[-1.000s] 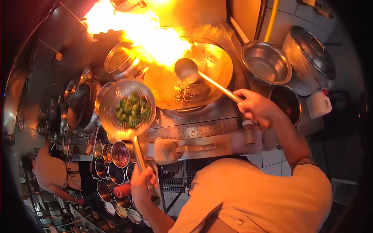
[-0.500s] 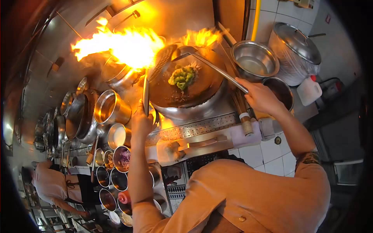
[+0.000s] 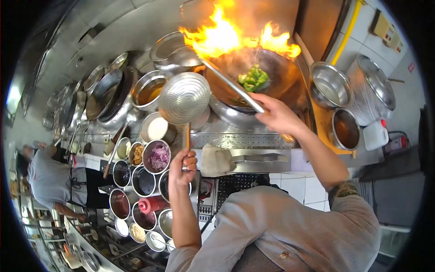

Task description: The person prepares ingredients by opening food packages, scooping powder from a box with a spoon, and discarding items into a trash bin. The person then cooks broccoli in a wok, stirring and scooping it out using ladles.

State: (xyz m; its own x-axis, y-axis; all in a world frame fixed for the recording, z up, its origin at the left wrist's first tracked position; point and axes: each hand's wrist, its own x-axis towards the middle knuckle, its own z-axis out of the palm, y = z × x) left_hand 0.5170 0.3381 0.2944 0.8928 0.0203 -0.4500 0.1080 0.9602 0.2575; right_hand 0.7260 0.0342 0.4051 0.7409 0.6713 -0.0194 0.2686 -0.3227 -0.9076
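My left hand grips the wooden handle of a round perforated skimmer, its bowl left of the wok. My right hand is closed around a long metal-handled ladle. That handle slants up and left across the wok's near side, and the ladle's bowl is beyond the wok's left rim. Inside the wok lies a heap of bright green vegetables, with darker bits nearer the front. Tall flames rise along the wok's back and left edge.
Metal bowls stand on the right, one with pale liquid and one with brown sauce. Several ingredient pots, including sliced purple onion, fill the left. A folded cloth lies on the front ledge. Another person stands far left.
The skimmer has moved away from the wok's left edge, its perforated face now in full view. The ladle's bowl has swung left out of the wok. The left-hand flames have shrunk.
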